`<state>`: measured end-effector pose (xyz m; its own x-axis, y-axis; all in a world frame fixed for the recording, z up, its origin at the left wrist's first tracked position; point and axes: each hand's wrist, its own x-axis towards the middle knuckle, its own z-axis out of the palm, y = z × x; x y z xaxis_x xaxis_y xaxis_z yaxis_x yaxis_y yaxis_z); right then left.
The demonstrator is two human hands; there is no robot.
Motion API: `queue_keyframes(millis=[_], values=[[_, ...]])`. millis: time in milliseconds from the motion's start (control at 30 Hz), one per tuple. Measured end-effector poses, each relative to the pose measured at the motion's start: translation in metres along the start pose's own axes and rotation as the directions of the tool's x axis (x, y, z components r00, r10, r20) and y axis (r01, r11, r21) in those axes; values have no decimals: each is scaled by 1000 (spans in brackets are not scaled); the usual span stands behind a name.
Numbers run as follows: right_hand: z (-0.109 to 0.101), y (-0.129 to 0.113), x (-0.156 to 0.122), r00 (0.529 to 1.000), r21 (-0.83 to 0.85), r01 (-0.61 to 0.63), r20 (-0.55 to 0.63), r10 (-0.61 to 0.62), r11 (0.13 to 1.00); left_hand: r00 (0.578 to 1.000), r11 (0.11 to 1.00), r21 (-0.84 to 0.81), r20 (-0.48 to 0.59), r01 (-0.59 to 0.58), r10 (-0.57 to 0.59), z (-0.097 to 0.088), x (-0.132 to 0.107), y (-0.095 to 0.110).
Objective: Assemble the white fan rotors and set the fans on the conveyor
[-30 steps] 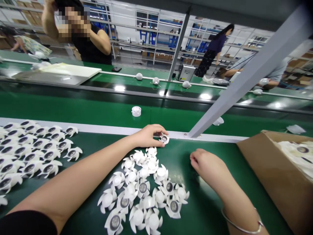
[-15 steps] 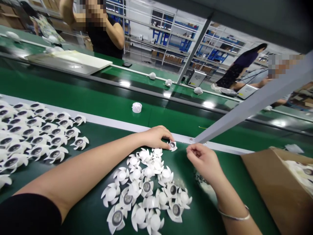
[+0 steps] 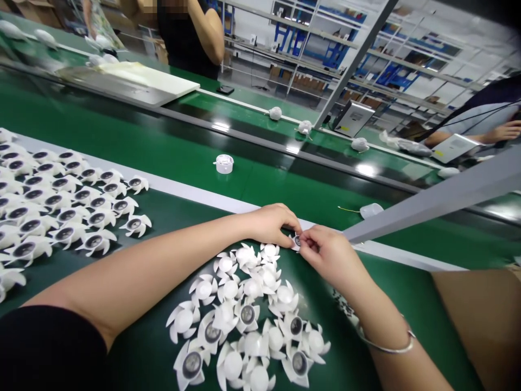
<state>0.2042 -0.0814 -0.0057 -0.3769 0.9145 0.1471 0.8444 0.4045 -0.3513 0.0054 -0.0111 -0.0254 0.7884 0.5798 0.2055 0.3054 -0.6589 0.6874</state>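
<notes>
Head view of a green counter. Near its far edge, the left hand is holding a white impeller between thumb and fingers; the right hand is overlapping the impeller's right side, its grip being hidden. Loose impellers are lying clustered toward the near edge, others are forming rows along the left edge, and a cardboard box is standing at the right.

Small white bladed rotor, dark-centred, partly hidden, in the left hand.
</notes>
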Motion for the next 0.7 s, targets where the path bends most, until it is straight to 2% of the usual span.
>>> queue_keyframes(millis=[100, 200, 267, 300, 400, 467, 500, 567, 633, 700], values=[[1, -4, -7, 988, -182, 136, -49, -148, 974, 1000, 1000, -7, -2, 15, -15, 0, 0, 0], [2, -15, -16, 942, -437, 265, -73, -328, 859, 999, 999, -16, -3, 34, -34, 1, 0, 0], [0, -21, -21, 927, -507, 282, -75, -368, 814, 1000, 999, -15, -1, 31, -31, 1, 0, -1], [-2, -22, -21, 932, -485, 270, -85, -352, 832, 1000, 1000, -12, 1, 24, -24, 0, 0, -1], [-13, -17, -10, 976, -256, 136, -133, -174, 957, 1000, 1000, 1, 7, 2, -2, -1, -1, -2], [-21, -7, 11, 987, -195, -97, -144, 69, 976, 1000, 1000, 7, 13, -13, 13, -2, -2, -2], [-24, 0, 24, 967, -226, -233, -154, 201, 946, 1000, 1000, 7, 16, -17, 17, -2, -2, -2], [-27, 15, 55, 881, -328, -472, -193, 432, 818, 1000, 1000, -5, 23, -19, 19, -3, -3, -1], [-25, 29, 86, 782, -365, -622, -246, 572, 693, 1000, 1000, -21, 27, -15, 15, -4, -5, -1], [-22, 42, 111, 697, -366, -713, -273, 663, 599, 999, 1000, -27, 29, -14, 15, -4, -6, 0]])
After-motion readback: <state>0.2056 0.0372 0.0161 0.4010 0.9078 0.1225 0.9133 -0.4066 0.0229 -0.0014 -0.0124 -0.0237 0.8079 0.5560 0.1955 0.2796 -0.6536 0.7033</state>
